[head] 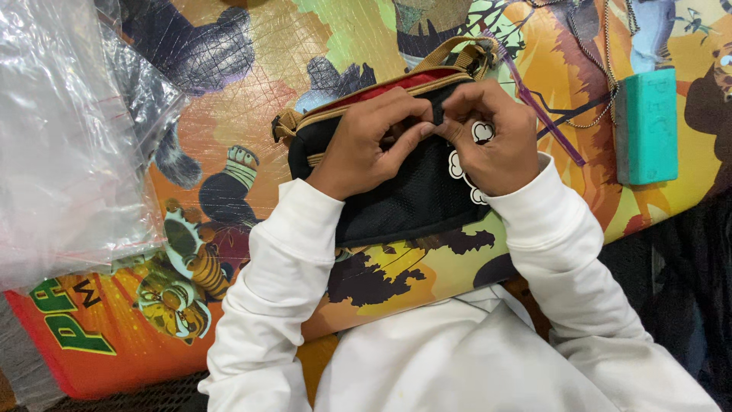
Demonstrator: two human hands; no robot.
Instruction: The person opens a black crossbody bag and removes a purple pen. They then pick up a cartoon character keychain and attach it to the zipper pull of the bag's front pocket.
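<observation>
Both hands (438, 141) sit close together on the black pouch (404, 198) in the middle of the board (252, 84), so there is no room between them. To the left, the board is bare until the big heap of clear plastic bags (69, 137), which blocks the far left side. To the right, a purple stick (545, 122), a chain (591, 69) and a green block (646, 126) stand in the way, with only a thin gap beside the right hand.

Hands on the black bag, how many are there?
2. The left hand rests on the black bag's top, left of the middle. The right hand is beside it on the right, fingertips meeting the left's. No other hands show.
</observation>
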